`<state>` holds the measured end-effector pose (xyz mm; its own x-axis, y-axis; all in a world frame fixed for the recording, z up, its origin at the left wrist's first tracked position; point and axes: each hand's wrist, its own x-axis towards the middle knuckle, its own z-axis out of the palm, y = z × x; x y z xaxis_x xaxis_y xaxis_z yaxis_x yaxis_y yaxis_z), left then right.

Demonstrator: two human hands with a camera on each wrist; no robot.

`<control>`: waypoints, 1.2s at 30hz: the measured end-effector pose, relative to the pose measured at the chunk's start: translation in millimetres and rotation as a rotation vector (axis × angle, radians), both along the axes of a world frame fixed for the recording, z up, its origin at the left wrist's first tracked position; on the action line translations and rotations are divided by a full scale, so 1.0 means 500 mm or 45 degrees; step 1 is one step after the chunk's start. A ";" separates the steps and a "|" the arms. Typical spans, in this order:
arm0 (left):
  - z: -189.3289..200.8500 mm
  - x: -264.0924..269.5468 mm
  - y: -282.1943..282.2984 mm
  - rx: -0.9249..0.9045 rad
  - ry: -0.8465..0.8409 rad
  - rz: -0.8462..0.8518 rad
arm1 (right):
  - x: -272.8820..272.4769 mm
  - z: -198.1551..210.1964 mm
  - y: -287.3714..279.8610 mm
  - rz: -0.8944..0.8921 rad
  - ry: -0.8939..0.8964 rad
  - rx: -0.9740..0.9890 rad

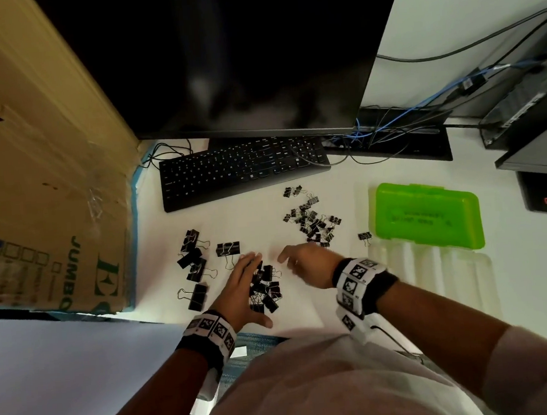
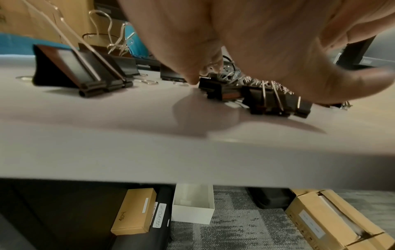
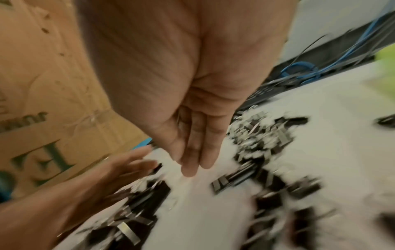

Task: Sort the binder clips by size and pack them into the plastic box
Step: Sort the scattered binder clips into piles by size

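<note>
Black binder clips lie in three groups on the white desk: large clips (image 1: 194,266) at the left, medium clips (image 1: 266,290) in the middle, small clips (image 1: 312,224) further back right. My left hand (image 1: 242,280) lies with straight fingers along the left side of the medium pile (image 2: 267,99), fingertips (image 2: 192,81) on the desk. My right hand (image 1: 304,261) hovers just right of that pile, fingers (image 3: 192,152) straight and together, holding nothing. The green plastic box (image 1: 426,215) lies at the right, its clear ribbed half (image 1: 434,273) toward me.
A black keyboard (image 1: 243,167) and a dark monitor (image 1: 221,57) stand behind the clips. A cardboard box (image 1: 42,160) walls the left side. Cables (image 1: 390,132) and black equipment (image 1: 535,141) fill the back right. One small clip (image 1: 364,236) lies beside the green box.
</note>
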<state>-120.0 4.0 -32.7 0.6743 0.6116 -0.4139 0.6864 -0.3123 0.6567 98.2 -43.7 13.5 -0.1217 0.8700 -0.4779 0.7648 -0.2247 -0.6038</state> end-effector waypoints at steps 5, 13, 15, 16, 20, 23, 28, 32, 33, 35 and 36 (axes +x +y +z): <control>0.047 0.031 -0.001 0.202 -0.030 -0.086 | 0.147 0.007 -0.040 -0.247 -0.188 0.088; 0.074 0.199 0.017 0.441 0.078 -0.294 | 0.117 0.009 -0.097 0.060 -0.182 -0.101; 0.062 0.230 0.012 0.497 0.157 -0.400 | 0.101 -0.001 -0.094 0.102 -0.236 -0.108; 0.054 0.241 0.009 0.514 0.194 -0.442 | 0.098 -0.003 -0.090 0.105 -0.251 -0.106; 0.037 0.254 0.002 0.586 0.264 -0.490 | 0.112 0.002 -0.084 0.000 -0.228 -0.086; 0.028 0.245 0.009 0.587 0.181 -0.437 | 0.140 0.013 -0.083 -0.132 -0.138 -0.054; 0.037 0.237 0.030 0.458 0.019 -0.255 | 0.191 0.015 -0.073 -0.417 0.037 0.051; 0.049 0.244 0.061 0.192 -0.060 -0.028 | 0.211 0.011 -0.047 -0.631 0.134 0.109; 0.051 0.247 0.069 0.172 -0.057 -0.008 | 0.213 0.009 -0.039 -0.675 0.166 0.115; 0.054 0.253 0.085 0.161 -0.056 0.037 | 0.215 0.005 -0.026 -0.706 0.200 0.125; 0.054 0.257 0.092 0.165 -0.068 0.062 | 0.215 0.004 -0.020 -0.693 0.195 0.128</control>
<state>8.3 50.0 -5.7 0.6613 0.6902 -0.2938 0.6681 -0.3638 0.6491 205.9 -53.8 15.3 0.2949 0.8670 -0.4016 0.4572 -0.4971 -0.7375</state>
